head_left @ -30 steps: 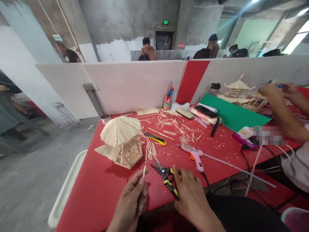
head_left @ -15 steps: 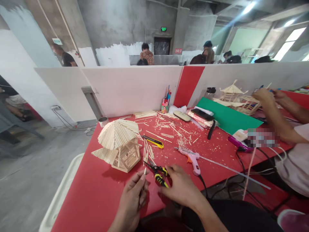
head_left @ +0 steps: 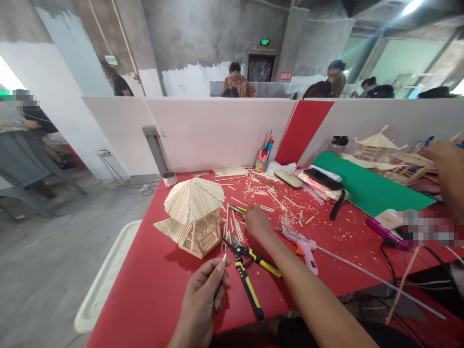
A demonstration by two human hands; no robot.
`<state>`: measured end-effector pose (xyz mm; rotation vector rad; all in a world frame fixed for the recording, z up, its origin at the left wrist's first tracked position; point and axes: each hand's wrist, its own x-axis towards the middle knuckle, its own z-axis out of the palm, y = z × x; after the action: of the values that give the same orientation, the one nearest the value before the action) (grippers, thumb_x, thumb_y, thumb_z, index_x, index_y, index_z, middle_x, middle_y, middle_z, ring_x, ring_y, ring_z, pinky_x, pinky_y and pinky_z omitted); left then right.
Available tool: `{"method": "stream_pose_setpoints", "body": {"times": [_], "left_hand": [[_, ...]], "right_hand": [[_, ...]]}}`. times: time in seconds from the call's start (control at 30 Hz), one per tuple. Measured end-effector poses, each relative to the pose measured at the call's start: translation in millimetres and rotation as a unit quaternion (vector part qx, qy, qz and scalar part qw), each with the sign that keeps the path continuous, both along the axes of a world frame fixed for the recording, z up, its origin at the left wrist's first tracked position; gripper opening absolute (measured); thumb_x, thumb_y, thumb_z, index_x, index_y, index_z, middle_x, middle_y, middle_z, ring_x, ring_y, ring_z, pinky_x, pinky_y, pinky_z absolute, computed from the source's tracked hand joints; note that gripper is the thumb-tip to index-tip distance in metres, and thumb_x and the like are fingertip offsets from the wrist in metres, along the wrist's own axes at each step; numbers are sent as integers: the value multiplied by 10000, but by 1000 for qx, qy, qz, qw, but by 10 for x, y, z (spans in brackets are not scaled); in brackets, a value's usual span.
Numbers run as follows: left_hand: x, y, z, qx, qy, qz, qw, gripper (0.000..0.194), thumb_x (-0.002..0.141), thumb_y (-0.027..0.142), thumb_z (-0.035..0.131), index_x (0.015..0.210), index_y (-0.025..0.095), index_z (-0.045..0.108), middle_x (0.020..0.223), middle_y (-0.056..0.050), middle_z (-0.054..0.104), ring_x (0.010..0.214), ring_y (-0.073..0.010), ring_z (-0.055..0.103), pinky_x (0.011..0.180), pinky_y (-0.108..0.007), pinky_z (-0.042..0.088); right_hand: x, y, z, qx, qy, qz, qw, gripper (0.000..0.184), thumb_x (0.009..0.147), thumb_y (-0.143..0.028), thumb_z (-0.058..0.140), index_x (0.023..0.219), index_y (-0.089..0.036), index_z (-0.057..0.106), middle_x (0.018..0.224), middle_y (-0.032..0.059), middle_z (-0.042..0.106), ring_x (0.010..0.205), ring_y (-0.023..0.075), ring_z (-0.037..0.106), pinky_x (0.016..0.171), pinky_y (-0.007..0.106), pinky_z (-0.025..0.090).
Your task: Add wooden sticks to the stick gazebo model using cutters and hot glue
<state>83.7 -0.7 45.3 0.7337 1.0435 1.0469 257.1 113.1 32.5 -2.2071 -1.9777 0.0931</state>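
My left hand (head_left: 208, 285) pinches a short wooden stick (head_left: 224, 259) between thumb and fingers, its pale tip pointing up. Reaching forward over the table, my right hand (head_left: 257, 222) closes on the yellow end of a utility knife (head_left: 236, 209); its fingers are partly hidden. Between my hands and nearer to me lie black-and-yellow pruning shears (head_left: 247, 268) with spread handles. A small pavilion model (head_left: 194, 215) built of wooden sticks stands to the left of the knife. Several loose sticks (head_left: 232, 226) lie beside it.
A pink glue gun (head_left: 306, 253) with a long glue stick rests at the right, its cord trailing off. Behind are wood scraps (head_left: 288, 217), a pen cup (head_left: 261, 163), a phone (head_left: 323, 179) and a green board (head_left: 366, 186). A co-worker's arm (head_left: 447, 169) is at far right.
My right hand has left the shears on the table, their handles now spread, and moved forward to the utility knife. My left hand still pinches the short stick. The view has turned left.
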Motion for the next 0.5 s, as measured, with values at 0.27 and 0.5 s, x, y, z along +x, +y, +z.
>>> {"method": "stream_pose_setpoints", "body": {"times": [0.27,0.5], "left_hand": [[10,7,-74,25,35,-6,999,401,677,494,710,870,144,680,629,6,605,387,4,329,369,-132,207],[80,-69,-45,61,60,-34,996,399,653,500,727,804,133,686,558,19,555,397,-13,335,381,-143,222]], "right_hand": [[182,-1245,63,126,132,38,982,284,930,-335,418,1140,-167,507,889,45,656,755,148,641,634,225,501],[97,-1829,-17,306,71,194,929,432,948,-361,397,1338,-178,437,888,67,656,756,159,623,645,255,497]]}}
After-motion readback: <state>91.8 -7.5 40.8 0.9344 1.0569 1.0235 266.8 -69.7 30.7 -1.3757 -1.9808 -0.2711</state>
